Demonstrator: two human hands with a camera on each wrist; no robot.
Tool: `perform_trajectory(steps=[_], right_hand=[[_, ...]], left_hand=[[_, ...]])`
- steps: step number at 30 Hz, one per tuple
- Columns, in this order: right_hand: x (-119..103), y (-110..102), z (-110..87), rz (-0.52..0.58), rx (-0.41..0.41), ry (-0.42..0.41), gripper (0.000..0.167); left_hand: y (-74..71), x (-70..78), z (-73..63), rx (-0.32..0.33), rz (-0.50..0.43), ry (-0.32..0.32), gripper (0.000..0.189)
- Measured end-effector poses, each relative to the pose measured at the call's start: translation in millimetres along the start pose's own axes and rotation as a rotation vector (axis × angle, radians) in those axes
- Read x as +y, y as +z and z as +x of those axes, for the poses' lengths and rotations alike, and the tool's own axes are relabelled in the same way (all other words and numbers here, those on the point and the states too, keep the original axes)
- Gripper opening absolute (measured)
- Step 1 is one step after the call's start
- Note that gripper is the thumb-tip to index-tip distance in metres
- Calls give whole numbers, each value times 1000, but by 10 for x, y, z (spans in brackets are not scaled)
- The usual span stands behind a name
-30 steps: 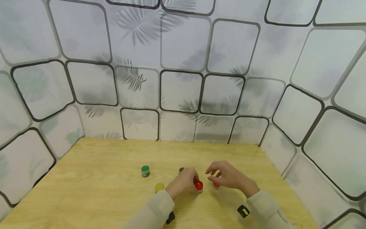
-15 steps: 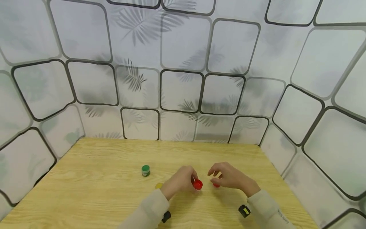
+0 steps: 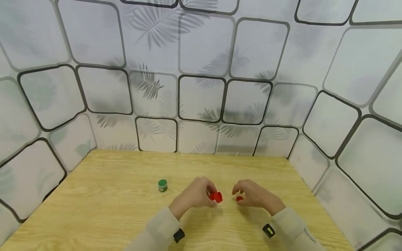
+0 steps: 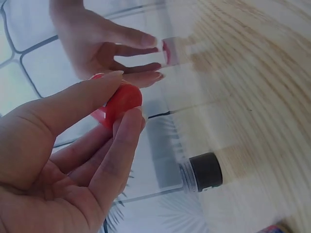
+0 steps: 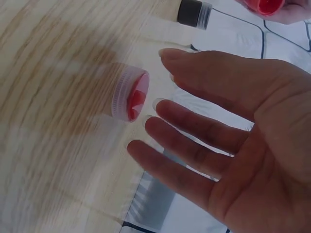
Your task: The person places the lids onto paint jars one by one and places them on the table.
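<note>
Between thumb and fingers, my left hand (image 3: 196,193) pinches a small red paint jar (image 4: 127,101), tipped sideways. In the right wrist view this jar (image 5: 268,5) shows its uncapped mouth, red inside. A clear ridged lid (image 5: 120,97), smeared with red on its upturned inside, lies on the table near my right hand (image 5: 223,126). That hand hovers beside the lid, fingers apart and loosely bent, holding nothing. In the head view only a red bit of the lid (image 3: 239,198) shows next to the thumb.
A green-capped jar (image 3: 162,185) stands on the wooden table (image 3: 110,202), left of my hands. A jar with a dark cap (image 4: 206,170) appears in both wrist views but is hidden behind my left hand in the head view. Patterned cloth walls (image 3: 201,136) enclose the table's back and sides.
My left hand has lifted the red jar and tipped it over, moving slightly away from me. My right hand has shifted a little right. The yellow and dark-capped jars have become hidden.
</note>
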State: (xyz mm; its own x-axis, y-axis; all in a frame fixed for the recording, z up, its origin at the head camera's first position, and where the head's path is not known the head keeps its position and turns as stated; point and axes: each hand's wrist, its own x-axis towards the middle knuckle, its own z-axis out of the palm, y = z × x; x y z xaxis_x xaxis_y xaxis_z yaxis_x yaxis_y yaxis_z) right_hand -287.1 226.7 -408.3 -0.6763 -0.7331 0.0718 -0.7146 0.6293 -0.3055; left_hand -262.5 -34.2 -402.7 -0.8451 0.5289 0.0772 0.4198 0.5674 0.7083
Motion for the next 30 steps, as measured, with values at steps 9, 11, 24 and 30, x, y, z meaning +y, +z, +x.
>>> perform_trajectory(steps=[9,11,24,30], right_hand=[[29,76,-51,6,-22,40,14],[34,89,-60,23,-29,53,15],[48,116,-79,43,-25,84,16],[3,96,-44,41,-4,38,12]], left_hand=[[-98,42,-81,4,-58,8,28],[-111,50,-99,2,-70,7,29],[-199,41,-153,12,-75,6,30],[-203,21,-167,19,-55,21,34]])
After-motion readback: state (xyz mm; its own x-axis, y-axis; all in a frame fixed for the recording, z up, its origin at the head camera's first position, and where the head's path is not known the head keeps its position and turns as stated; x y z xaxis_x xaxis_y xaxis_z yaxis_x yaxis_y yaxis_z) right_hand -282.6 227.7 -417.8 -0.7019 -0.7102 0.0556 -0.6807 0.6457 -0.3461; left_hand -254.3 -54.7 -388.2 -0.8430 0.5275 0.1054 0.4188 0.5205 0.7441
